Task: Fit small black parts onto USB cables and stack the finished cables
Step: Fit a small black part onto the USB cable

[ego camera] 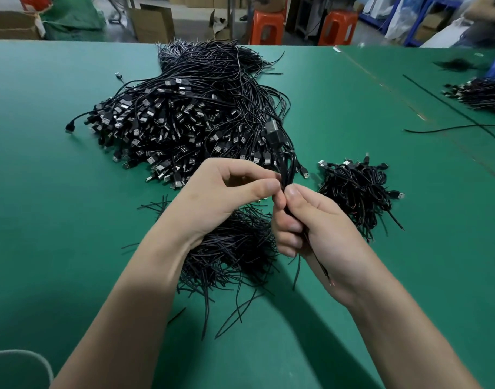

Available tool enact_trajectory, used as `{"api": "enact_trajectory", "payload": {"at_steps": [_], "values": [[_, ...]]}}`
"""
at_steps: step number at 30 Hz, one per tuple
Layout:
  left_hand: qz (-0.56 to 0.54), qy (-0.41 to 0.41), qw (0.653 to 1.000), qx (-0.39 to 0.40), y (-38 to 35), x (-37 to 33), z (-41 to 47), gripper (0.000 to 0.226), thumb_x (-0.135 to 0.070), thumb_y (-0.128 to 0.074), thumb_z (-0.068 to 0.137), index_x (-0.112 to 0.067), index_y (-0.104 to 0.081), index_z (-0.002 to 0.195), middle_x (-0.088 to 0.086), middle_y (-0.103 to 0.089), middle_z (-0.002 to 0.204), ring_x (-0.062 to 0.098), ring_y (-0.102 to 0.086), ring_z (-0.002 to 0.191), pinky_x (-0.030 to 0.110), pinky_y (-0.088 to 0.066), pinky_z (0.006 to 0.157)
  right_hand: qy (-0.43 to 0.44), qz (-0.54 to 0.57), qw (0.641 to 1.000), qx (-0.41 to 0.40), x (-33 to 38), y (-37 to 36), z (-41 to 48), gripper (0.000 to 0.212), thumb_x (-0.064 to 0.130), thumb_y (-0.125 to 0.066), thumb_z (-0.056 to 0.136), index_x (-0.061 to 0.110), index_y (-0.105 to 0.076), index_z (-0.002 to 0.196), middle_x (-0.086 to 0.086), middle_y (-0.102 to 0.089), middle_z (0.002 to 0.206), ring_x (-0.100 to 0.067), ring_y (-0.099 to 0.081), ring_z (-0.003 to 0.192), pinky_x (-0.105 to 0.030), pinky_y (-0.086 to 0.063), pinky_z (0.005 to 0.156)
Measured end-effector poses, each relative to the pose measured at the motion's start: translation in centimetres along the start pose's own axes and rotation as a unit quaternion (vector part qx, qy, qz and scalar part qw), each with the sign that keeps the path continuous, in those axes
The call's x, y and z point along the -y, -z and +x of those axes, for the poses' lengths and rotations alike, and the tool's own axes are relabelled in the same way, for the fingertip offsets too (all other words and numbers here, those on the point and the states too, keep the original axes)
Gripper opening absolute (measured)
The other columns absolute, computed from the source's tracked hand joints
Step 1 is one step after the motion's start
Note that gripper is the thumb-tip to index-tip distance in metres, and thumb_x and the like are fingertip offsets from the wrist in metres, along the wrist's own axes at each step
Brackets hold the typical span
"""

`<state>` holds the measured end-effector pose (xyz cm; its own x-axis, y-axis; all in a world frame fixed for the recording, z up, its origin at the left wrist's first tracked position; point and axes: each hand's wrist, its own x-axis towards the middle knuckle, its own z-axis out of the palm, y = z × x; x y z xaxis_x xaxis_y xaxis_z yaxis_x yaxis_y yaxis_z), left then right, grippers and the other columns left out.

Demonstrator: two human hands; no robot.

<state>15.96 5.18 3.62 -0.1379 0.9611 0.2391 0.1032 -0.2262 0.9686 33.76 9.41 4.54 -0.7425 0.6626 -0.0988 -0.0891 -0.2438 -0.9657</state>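
While both hands work just this side of the big heap of USB cables (pixel 184 122), here's the layout. The right hand (pixel 310 228) has its fingers curled round a folded cable (pixel 287 171), with the bare end trailing down past the palm. The left hand (pixel 229 192) pinches the same cable between thumb and forefinger, right up against the right thumb. Whether a small black part is on it I can't tell, too tiny.

My guess is this stuff is light, floppy and a bit springy, so grab it close to the end you're working on; the plug looks like the only stiff bit.

Under the wrists, nearer than the heap, a tangle of short black strands (pixel 235 248) lies on the green table (pixel 58 220). Right of the heap sits a small pile (pixel 355 189), probably the finished ones. Loose loops from the heap hang close to the held cable and could snag. Beyond the heap, past the table edge, are orange stools (pixel 267 26) and cardboard boxes (pixel 152 23).
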Motion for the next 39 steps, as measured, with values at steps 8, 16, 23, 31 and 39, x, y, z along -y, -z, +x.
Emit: {"api": "enact_trajectory", "payload": {"at_steps": [8,16,23,31,39], "values": [[0.032,-0.027,0.998,-0.053,-0.7,0.0,0.5,0.013,-0.024,-0.082,0.077,-0.037,-0.080,0.073,-0.014,-0.076,0.084,-0.001,-0.067,0.081,0.017,-0.051,0.077,0.016,-0.070,0.997,0.011,0.3,0.3,-0.1,0.031,0.026,-0.035,0.111,0.016,-0.048,0.085,0.006,-0.032,0.062,-0.012,-0.028,0.054,-0.022,-0.031,0.051],[0.045,-0.041,0.998,-0.004,-1.3,-0.2,0.1,0.014,-0.020,-0.070,0.091,-0.011,-0.073,0.080,-0.003,-0.068,0.083,0.031,-0.067,0.095,0.060,-0.047,0.096,-0.025,-0.030,0.994,0.102,1.3,1.3,-0.4,0.028,0.030,-0.039,0.108,0.014,-0.051,0.088,0.001,-0.033,0.064,-0.014,-0.039,0.046,-0.026,-0.041,0.050],[-0.029,-0.029,0.999,0.011,-1.4,0.4,0.0,0.027,-0.033,-0.069,0.089,-0.007,-0.068,0.083,0.010,-0.063,0.067,0.032,-0.056,0.067,0.052,-0.045,0.075,-0.078,0.066,0.984,0.146,1.2,1.2,-0.5,0.027,0.036,-0.043,0.106,0.018,-0.054,0.088,0.001,-0.038,0.060,-0.008,-0.042,0.031,-0.022,-0.045,0.041],[-0.106,-0.013,0.994,0.004,-1.8,0.8,0.0,0.021,-0.030,-0.068,0.089,-0.011,-0.075,0.086,0.001,-0.068,0.085,0.008,-0.062,0.078,0.017,-0.050,0.079,-0.071,0.082,0.987,0.120,0.4,-0.1,-0.4,0.037,0.050,-0.046,0.101,0.022,-0.055,0.078,0.005,-0.028,0.056,-0.007,-0.028,0.036,-0.023,-0.037,0.047],[-0.089,0.022,0.996,-0.012,-1.3,0.3,0.1,0.036,-0.035,-0.072,0.084,0.001,-0.073,0.089,0.024,-0.064,0.089,0.018,-0.062,0.083,0.026,-0.052,0.080,0.132,-0.194,0.968,-0.091,-0.2,0.5,0.2,0.021,0.039,-0.060,0.099,0.019,-0.063,0.103,0.005,-0.066,0.078,-0.015,-0.069,0.065,-0.032,-0.056,0.063]]}}
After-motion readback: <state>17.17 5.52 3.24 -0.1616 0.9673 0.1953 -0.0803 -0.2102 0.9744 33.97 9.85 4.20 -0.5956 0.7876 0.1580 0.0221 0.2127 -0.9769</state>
